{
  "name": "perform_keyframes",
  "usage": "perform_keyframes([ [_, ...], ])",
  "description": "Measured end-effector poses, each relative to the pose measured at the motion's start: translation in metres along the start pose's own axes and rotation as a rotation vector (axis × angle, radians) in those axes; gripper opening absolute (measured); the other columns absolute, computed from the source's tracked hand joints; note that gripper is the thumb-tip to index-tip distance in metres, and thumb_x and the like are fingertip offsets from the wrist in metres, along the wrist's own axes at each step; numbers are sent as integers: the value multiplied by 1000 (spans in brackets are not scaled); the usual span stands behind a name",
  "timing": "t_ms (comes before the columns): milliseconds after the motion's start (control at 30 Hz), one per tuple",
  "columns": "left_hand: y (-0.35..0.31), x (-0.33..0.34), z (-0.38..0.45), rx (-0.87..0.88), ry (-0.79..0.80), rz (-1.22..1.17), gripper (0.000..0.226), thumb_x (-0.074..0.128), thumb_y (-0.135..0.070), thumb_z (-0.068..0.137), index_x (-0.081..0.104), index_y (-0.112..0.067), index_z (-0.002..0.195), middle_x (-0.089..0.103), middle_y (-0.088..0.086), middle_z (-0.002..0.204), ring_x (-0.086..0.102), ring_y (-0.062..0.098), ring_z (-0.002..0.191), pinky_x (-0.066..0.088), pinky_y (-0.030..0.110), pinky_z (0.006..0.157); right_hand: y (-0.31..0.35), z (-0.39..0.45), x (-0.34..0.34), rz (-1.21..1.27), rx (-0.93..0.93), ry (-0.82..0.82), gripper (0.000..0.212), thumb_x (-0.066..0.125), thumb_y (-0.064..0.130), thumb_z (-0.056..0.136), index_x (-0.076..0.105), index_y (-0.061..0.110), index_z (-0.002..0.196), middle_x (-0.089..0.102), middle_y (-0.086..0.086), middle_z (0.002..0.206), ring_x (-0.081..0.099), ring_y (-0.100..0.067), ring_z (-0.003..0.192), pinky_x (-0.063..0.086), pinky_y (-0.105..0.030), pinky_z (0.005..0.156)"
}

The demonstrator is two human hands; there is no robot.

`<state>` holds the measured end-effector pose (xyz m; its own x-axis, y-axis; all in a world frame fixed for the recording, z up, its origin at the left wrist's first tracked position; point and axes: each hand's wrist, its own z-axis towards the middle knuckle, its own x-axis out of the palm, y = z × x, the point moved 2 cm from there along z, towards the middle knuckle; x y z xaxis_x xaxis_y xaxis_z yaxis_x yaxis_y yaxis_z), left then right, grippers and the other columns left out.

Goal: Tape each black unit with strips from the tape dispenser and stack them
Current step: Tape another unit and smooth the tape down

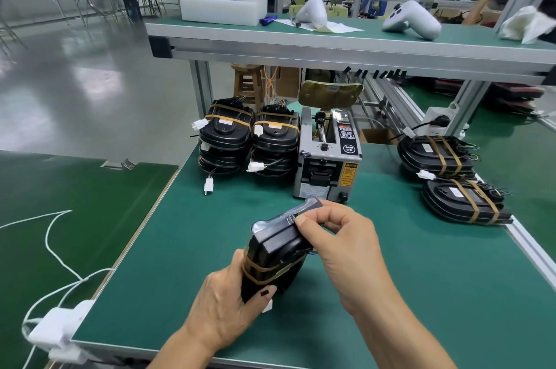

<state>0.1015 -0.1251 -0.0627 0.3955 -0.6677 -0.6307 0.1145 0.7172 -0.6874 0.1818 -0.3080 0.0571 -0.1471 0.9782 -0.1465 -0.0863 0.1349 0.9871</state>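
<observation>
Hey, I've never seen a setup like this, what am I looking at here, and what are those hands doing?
This is one picture from a camera worn on a person's head, looking down at a green workbench. The left hand grips a black unit from below. The right hand pinches a strip of clear tape onto its top end. The grey machine behind is a tape dispenser. Left of it stand two stacks of black units; two more units lie on the right.
</observation>
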Motion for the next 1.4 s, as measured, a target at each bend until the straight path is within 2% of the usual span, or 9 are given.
perform_keyframes([
  [267, -2, -1, 0, 0, -6, 19, 65, 58, -67, 84, 59, -12, 118, 72, -6, 75, 62, 32, 69, 56, 40, 61, -3, 0, -1, 60, 42, 25, 20, 77, 41, 70, 80, 23, 78, 75, -6, 110, 70, -24, 110, 49, -57, 107],
  [400, -3, -2, 0, -7, -2, 14, 67, 58, -69, 84, 59, -12, 120, 72, -6, 76, 64, 33, 70, 57, 40, 63, -4, 0, 2, 80, 39, 15, 28, 77, 47, 68, 81, 21, 78, 73, -5, 113, 70, -25, 112, 49, -58, 106],
  [667, -3, -1, 0, -1, 6, 7, 65, 58, -67, 85, 59, -10, 118, 73, -5, 76, 66, 35, 70, 58, 42, 64, -5, 0, 4, 83, 28, -15, 21, 78, 42, 69, 80, 23, 75, 71, -1, 118, 70, -25, 111, 50, -58, 105],
  [800, -3, -1, 1, -7, 9, -3, 67, 58, -68, 85, 59, -10, 119, 73, -4, 77, 67, 34, 71, 58, 42, 65, -5, 2, 3, 95, 31, 6, 21, 78, 41, 70, 80, 21, 75, 72, -6, 115, 70, -27, 111, 48, -59, 107],
  [1000, -4, -1, 0, -4, -5, 16, 65, 58, -67, 84, 59, -10, 115, 73, -5, 75, 65, 33, 71, 56, 40, 62, -5, 2, 2, 77, 30, -7, 20, 77, 38, 68, 79, 19, 74, 75, -2, 103, 71, -27, 107, 51, -59, 102],
  [1167, -3, -1, 0, -1, -3, 19, 63, 58, -67, 84, 59, -12, 115, 72, -6, 75, 64, 32, 71, 56, 40, 62, -3, 1, 3, 85, 41, -14, 21, 78, 39, 68, 79, 19, 73, 75, -4, 106, 70, -29, 111, 51, -59, 104],
  [1400, -1, 0, 0, 11, -10, 31, 60, 59, -66, 84, 59, -15, 115, 72, -9, 74, 64, 30, 69, 56, 39, 61, 0, 0, 4, 76, 56, -21, 18, 78, 39, 65, 80, 22, 71, 74, 2, 112, 72, -20, 106, 52, -57, 102],
])
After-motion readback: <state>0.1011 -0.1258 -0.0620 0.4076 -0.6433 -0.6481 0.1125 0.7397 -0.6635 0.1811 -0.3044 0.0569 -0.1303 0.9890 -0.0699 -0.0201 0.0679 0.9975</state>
